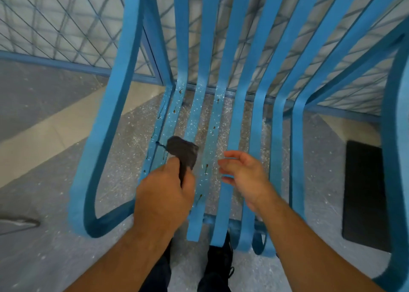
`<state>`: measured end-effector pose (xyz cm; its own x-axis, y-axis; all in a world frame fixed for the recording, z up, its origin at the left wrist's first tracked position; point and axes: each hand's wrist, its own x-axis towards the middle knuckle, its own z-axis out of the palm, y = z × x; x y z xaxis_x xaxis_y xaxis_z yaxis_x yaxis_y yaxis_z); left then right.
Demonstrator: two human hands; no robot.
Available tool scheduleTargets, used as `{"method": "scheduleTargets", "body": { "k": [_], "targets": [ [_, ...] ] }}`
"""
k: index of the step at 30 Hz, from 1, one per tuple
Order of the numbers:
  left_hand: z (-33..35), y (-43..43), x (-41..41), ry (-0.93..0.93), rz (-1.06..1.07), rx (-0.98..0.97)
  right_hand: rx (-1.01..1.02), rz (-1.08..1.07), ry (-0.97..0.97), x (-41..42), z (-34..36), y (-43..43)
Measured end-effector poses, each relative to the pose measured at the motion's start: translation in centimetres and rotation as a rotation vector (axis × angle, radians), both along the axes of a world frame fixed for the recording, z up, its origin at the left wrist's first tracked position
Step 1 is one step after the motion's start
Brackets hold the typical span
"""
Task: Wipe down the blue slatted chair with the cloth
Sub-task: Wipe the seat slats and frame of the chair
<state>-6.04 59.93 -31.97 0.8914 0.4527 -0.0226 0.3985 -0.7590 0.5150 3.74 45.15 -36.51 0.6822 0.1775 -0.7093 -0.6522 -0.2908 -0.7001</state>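
Left hand (164,194) is gripping one dark grey crumpled cloth (182,153) against the blue curved-slat chair (234,48) seat, near its 9 o'clock edge. Right hand (243,172) is hovering at 3 o'clock of the cloth, fingers (232,153) loosely spread; open gaps are separating the slats.

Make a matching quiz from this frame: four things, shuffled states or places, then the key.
Things:
1 left hand
2 right hand
3 cloth
4 black mat

States or places:
a flat on the floor, far right
b open, fingers relaxed, holding nothing
c grips the cloth
d dark grey, bunched over the left seat slats

Pairs: 1-c, 2-b, 3-d, 4-a
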Motion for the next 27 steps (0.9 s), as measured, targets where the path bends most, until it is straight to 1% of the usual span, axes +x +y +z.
{"method": "scheduleTargets", "body": {
  "k": [2, 3, 4, 6, 8, 9, 11, 14, 17, 20, 22, 27],
  "targets": [
    [-0.9, -0.8, 0.4, -0.009, 0.027, 0.085, -0.121, 0.068, -0.130, 0.4, -0.4, -0.9],
    [-1.7, -1.5, 0.7, 0.022, 0.021, 0.117, -0.175, 0.092, -0.191, 0.4, -0.6, -1.5],
    [-2.6, -2.5, 1.1, 0.101, 0.005, 0.129, -0.211, 0.100, -0.239, 0.3, -1.0, -2.1],
    [-5.0, -4.9, 1.6, 0.319, -0.037, 0.121, -0.256, 0.107, -0.320, -0.1, -2.0, -3.3],
    [-7.1, -7.1, 1.2, 0.411, -0.092, 0.112, -0.299, 0.112, -0.370, -0.5, -2.8, -4.1],
    [-7.8, -7.6, 0.8, 0.414, -0.100, 0.107, -0.316, 0.107, -0.390, -0.6, -3.1, -4.5],
    [-8.6, -7.8, 0.2, 0.366, -0.092, 0.123, -0.342, 0.106, -0.424, -1.0, -3.6, -5.0],
    [-9.3, -7.2, -0.4, 0.215, -0.073, 0.170, -0.368, 0.171, -0.499, -1.7, -4.0, -5.2],
    [-9.6, -6.5, 0.3, 0.129, -0.027, 0.192, -0.406, 0.218, -0.643, -2.1, -4.8, -5.0],
    [-10.5, -6.2, 1.4, 0.121, -0.023, 0.204, -0.452, 0.279, -0.768, -2.2, -6.1, -5.1],
    [-11.5, -6.8, 1.9, 0.110, 0.006, 0.165, -0.478, 0.290, -0.836, -2.1, -7.3, -5.2],
    [-13.0, -8.0, 1.5, 0.044, 0.076, 0.106, -0.525, 0.314, -0.915, -2.1, -9.6, -4.4]
  ]
}}
